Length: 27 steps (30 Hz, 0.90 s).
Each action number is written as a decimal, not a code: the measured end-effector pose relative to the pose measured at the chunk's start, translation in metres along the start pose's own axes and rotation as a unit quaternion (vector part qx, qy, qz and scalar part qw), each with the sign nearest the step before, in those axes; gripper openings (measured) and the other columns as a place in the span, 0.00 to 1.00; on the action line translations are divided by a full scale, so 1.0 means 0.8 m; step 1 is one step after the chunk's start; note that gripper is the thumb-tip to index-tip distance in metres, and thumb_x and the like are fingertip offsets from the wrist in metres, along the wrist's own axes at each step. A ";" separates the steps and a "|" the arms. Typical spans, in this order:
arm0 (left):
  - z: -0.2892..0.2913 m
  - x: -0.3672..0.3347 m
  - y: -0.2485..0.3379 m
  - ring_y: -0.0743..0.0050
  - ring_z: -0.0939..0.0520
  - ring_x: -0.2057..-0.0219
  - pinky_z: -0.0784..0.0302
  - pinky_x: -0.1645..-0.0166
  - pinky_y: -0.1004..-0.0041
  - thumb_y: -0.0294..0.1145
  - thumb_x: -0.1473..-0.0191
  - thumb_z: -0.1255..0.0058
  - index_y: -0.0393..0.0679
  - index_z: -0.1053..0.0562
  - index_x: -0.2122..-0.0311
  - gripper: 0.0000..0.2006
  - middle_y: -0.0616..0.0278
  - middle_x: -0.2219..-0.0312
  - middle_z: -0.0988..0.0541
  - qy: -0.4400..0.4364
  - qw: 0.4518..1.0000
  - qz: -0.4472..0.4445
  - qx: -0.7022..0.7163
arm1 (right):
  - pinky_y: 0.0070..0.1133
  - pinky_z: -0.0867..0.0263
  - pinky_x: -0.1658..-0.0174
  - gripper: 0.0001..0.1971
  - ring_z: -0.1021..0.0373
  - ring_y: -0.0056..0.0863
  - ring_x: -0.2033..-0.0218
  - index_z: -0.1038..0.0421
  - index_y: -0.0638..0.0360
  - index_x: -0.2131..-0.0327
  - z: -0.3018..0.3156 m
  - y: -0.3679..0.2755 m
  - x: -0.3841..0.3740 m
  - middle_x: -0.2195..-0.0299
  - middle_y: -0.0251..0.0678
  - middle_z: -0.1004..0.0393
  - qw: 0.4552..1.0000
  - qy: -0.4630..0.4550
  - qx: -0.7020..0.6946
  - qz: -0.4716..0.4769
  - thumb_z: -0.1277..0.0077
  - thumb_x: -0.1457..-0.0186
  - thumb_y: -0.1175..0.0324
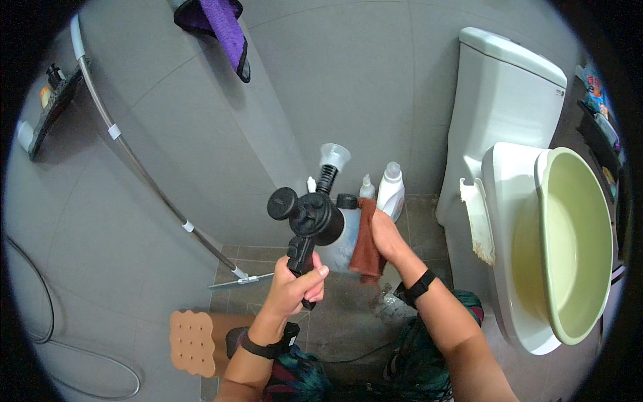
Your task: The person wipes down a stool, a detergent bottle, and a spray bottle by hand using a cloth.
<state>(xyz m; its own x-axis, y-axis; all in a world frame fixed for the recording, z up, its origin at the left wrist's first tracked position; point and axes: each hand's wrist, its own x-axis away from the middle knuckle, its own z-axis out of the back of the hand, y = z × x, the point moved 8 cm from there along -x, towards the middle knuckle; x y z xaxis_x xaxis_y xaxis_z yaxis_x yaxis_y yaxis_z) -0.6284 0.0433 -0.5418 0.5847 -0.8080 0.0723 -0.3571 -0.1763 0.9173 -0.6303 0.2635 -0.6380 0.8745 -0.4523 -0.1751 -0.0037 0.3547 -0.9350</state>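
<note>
Near the middle of the view is a pump sprayer (312, 216) with a black head, a round black knob, a ribbed neck ending in a clear flared nozzle, and a cloudy white tank. My left hand (299, 284) is closed around its black handle, the thumb lying along it. Against the tank's right side, my right hand (385, 236) presses a brown cloth (367, 249). The fingers of that hand are partly hidden behind the cloth and tank. The sprayer is held tilted above the tiled floor.
White bottles (391, 191) stand by the back wall. A squeegee (241, 275) with a long metal pole leans at left, near a tan biscuit-shaped stool (193, 343). On the right, a green basin (546, 241) rests on a white toilet (506, 74). A purple cloth (224, 30) hangs above.
</note>
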 end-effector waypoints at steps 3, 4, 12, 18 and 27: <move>0.008 0.014 0.002 0.85 0.36 0.88 0.40 0.82 0.78 0.20 0.46 0.47 0.39 0.32 0.70 0.06 0.69 0.85 0.34 -0.042 0.998 0.021 -0.038 | 0.21 0.36 0.59 0.25 0.33 0.21 0.64 0.30 0.61 0.54 -0.016 -0.025 0.009 0.61 0.33 0.27 0.951 -0.099 -0.246 -0.161 0.70 0.33 0.50; 0.007 0.017 0.002 0.85 0.36 0.88 0.40 0.82 0.78 0.21 0.46 0.46 0.39 0.32 0.70 0.06 0.69 0.85 0.34 -0.065 0.996 0.025 -0.056 | 0.22 0.36 0.57 0.26 0.32 0.22 0.63 0.30 0.61 0.54 -0.010 -0.045 0.015 0.60 0.34 0.28 0.941 -0.078 -0.298 -0.142 0.70 0.33 0.49; 0.025 0.016 0.005 0.85 0.38 0.89 0.43 0.83 0.78 0.21 0.47 0.46 0.38 0.32 0.68 0.06 0.69 0.86 0.35 -0.020 0.999 0.018 -0.034 | 0.29 0.36 0.55 0.32 0.31 0.32 0.62 0.32 0.64 0.54 -0.002 -0.039 0.028 0.62 0.38 0.26 0.970 -0.046 -0.226 -0.077 0.77 0.34 0.44; 0.024 0.016 -0.009 0.86 0.37 0.88 0.43 0.83 0.79 0.21 0.46 0.47 0.40 0.33 0.69 0.06 0.71 0.84 0.35 0.006 0.999 0.024 -0.026 | 0.43 0.42 0.50 0.16 0.39 0.59 0.58 0.38 0.77 0.59 -0.003 -0.115 0.123 0.61 0.60 0.37 0.962 0.171 0.207 0.060 0.58 0.47 0.71; 0.003 -0.007 -0.020 0.85 0.34 0.87 0.40 0.82 0.77 0.21 0.46 0.47 0.41 0.33 0.68 0.06 0.69 0.84 0.33 0.042 0.986 -0.044 -0.153 | 0.44 0.51 0.40 0.29 0.45 0.60 0.46 0.42 0.72 0.45 -0.005 -0.177 0.125 0.46 0.61 0.42 0.961 0.127 -0.057 0.241 0.52 0.50 0.66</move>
<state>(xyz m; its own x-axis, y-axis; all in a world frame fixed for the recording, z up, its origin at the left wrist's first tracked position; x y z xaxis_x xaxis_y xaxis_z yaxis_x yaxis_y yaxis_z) -0.6278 0.0497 -0.5576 0.6658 -0.7461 0.0068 -0.0721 -0.0553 0.9959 -0.5444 0.1647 -0.5245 0.6115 -0.4482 -0.6521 -0.4437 0.4882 -0.7516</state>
